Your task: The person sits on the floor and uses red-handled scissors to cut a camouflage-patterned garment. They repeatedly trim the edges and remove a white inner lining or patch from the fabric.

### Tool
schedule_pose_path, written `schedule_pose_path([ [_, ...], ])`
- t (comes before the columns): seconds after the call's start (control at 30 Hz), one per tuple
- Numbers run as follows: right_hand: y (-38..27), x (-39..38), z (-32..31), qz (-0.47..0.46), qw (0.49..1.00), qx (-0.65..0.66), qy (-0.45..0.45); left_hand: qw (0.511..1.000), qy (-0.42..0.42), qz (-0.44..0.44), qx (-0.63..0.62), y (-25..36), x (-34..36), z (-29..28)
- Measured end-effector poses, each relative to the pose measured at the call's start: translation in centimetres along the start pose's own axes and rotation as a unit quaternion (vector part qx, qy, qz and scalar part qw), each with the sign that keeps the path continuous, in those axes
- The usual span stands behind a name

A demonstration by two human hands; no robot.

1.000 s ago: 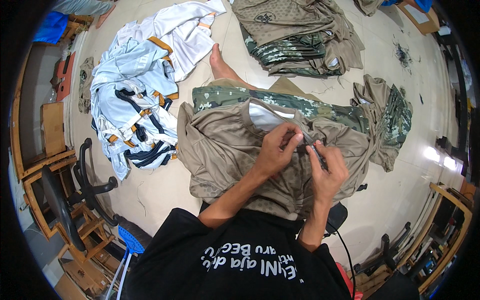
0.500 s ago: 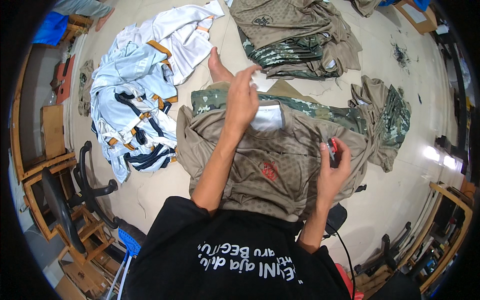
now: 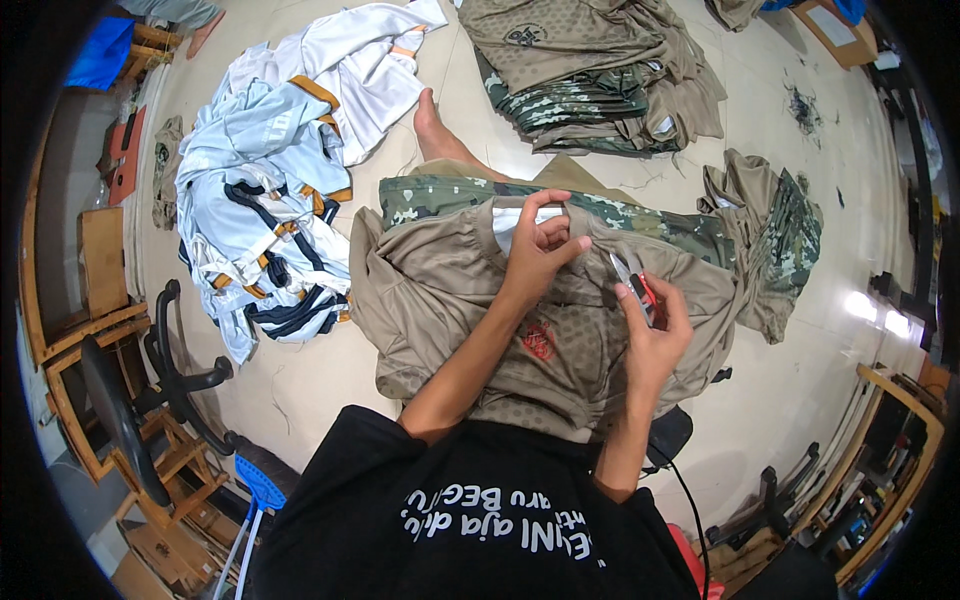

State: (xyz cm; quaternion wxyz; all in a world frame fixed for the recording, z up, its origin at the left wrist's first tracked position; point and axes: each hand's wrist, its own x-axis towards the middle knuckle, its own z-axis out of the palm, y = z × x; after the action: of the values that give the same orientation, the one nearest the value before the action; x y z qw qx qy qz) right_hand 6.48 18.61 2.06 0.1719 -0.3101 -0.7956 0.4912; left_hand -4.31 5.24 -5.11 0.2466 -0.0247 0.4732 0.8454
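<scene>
Fingers (image 3: 552, 230) of the left hand (image 3: 533, 260) are curled at the collar (image 3: 580, 221) of a brown shirt (image 3: 580, 330); whether cloth is gripped cannot be told. Red-handled snips (image 3: 640, 286) are gripped by the right hand (image 3: 658, 328), blades (image 3: 621, 268) pointed toward eleven o'clock. The shirt is spread mid-view; pale garments (image 3: 250, 145) are piled at ten o'clock, a brown stack (image 3: 600, 45) at twelve.

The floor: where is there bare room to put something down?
Bare floor shows lower left, between the pale garment heap and the black T-shirt, barring threads. Also right of the camouflage-and-tan bundle, barring a dark scrap. Crowded: the middle, where the left hand and right hand, holding red-and-silver snips, are over the tan shirt.
</scene>
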Motion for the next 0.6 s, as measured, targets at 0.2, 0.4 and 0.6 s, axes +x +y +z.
schedule_pose_path([
  [0.2, -2.0, 0.1, 0.3, -0.08, 0.997, -0.023, 0.009, 0.999, -0.045, 0.023, 0.004, 1.5, -1.6, 0.8],
  [0.4, -2.5, 0.3, 0.6, -0.109, 0.994, -0.028, 0.014, 0.998, -0.054, 0.027, 0.012, 1.9, -2.3, 1.5],
  [0.6, -2.7, 0.3, 0.5, -0.124, 0.991, -0.037, 0.015, 0.997, -0.067, 0.035, 0.028, 1.8, -2.4, 1.4],
])
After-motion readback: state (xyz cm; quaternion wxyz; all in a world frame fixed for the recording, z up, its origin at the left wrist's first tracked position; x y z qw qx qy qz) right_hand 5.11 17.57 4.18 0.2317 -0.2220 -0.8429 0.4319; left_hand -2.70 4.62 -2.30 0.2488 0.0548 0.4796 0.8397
